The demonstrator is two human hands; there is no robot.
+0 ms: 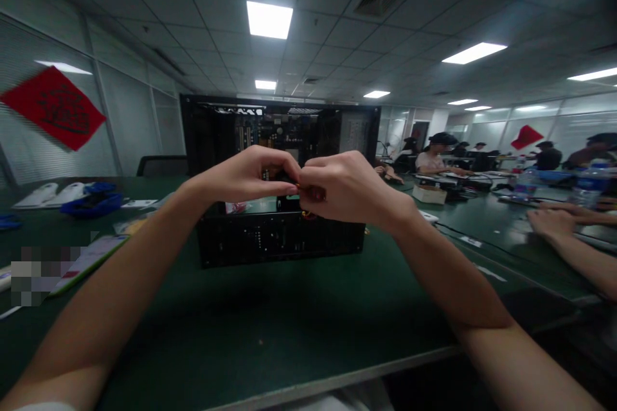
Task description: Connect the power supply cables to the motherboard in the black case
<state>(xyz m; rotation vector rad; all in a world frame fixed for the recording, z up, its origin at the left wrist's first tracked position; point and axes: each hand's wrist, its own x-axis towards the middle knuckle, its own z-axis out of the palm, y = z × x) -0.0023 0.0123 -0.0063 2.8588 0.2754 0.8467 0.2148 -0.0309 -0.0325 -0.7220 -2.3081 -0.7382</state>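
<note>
2 narrow grips: left hand (250,173), right hand (340,186) pinch thin wires (307,214) between them, strands showing under right, computer case (282,235) behind.

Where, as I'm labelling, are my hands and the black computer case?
Left hand (242,173), head view: thumb side.
Right hand (348,186), head view: back of hand.
Computer case (282,239), head view: lower panel.

Open PC case (284,241), small wires (307,214)
Black PC case upright on desk (289,327), open side facing camera, circuit board (289,131) showing inside. Thin red-yellow wires at lower middle, mostly hidden; ends can't be made out.
</note>
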